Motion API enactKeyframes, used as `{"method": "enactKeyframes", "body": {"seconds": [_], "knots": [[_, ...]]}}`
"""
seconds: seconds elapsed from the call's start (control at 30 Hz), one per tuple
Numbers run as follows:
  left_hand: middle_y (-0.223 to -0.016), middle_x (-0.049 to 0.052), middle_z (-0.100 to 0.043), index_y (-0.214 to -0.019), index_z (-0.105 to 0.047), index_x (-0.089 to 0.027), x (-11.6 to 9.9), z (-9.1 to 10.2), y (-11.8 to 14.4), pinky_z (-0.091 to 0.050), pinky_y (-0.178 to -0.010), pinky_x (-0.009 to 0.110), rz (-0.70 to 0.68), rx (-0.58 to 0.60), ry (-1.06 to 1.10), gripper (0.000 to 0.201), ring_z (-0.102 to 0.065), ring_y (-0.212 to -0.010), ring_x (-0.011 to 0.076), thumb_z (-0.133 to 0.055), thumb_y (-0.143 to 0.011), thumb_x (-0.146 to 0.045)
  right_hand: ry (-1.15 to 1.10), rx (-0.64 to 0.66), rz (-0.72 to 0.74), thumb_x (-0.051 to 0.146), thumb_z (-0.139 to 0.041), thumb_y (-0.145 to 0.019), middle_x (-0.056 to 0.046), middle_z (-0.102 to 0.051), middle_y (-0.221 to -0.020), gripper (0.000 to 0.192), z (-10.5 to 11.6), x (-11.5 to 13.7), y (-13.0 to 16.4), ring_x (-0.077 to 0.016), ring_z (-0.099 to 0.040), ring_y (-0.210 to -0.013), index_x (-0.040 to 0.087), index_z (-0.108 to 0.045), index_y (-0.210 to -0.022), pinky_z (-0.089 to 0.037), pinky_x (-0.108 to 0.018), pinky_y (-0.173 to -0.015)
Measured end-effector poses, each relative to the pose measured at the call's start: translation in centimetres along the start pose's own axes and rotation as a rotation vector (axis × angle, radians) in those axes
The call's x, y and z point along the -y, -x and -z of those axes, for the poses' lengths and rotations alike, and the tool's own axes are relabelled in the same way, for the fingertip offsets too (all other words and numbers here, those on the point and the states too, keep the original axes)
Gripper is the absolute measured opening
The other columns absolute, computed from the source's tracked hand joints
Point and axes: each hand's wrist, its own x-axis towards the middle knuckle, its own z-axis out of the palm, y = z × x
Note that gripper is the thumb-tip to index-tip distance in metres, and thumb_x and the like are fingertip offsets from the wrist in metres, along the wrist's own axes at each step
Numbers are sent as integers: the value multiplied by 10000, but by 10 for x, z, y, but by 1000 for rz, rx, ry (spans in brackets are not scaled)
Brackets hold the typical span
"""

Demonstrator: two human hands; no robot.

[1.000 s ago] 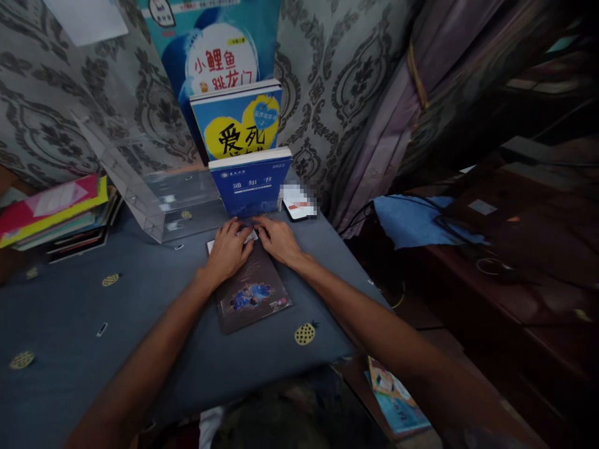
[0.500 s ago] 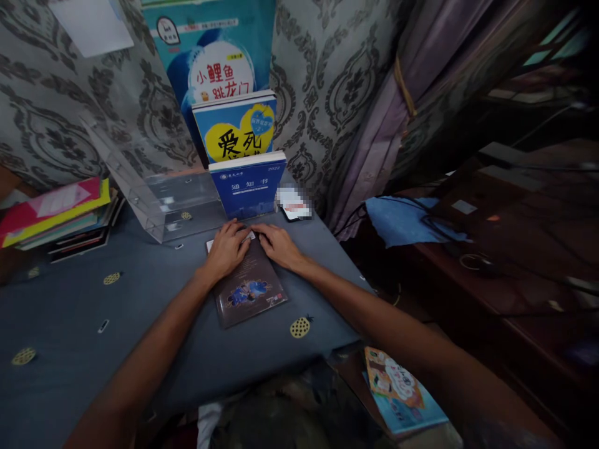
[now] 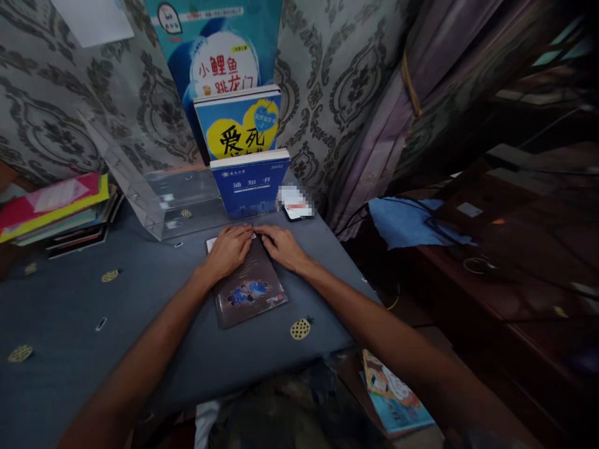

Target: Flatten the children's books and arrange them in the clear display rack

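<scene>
A dark brown book (image 3: pixel 253 268) in a shiny cover, with blue figures printed near its lower edge, lies flat on the grey cloth of the table. My left hand (image 3: pixel 229 252) rests over its upper part, fingers stretched out and lying flat. My right hand (image 3: pixel 283 246) is at the book's upper right corner, its fingertips almost meeting those of the left; no grip shows. Just beyond my hands, a blue 2022 booklet (image 3: pixel 253 193) stands in front of a yellow-and-blue book (image 3: pixel 243 128) and a tall teal book (image 3: pixel 224 56).
A clear acrylic stand (image 3: pixel 140 199) is left of the standing books. Stacked books and folders (image 3: pixel 56 212) lie at the far left. A phone (image 3: pixel 296 202), partly blurred, is by the table's right edge. Below that edge are more books (image 3: pixel 397 399). A blue cloth (image 3: pixel 402 221) and cables are further right.
My left fingers have shifted slightly right along the book's top edge, closer to my right fingertips. The book stays in place; the view has moved a little.
</scene>
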Motion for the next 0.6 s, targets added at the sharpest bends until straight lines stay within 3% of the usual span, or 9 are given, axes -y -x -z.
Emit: {"method": "enactKeyframes", "body": {"seconds": [0.33, 0.6], "knots": [[-1315, 122, -690, -1260, -672, -162, 0, 3, 4, -466, -1082, 468, -75, -13, 36, 363, -633, -1227, 247, -432, -991, -204, -38, -20, -27, 103, -452, -963, -56, -747, -1215, 427, 7, 11, 16, -205, -690, -1125, 236, -661, -1312, -516, -380, -1012], [-1320, 108, -691, -1254, -678, -180, 0, 3, 4, -487, -1063, 461, -58, 11, 56, 352, -642, -1224, 246, -459, -980, -200, -41, -16, -7, 95, -464, -939, -74, -746, -1209, 417, 4, 7, 18, -221, -684, -1139, 210, -679, -1277, -511, -409, -1033]]}}
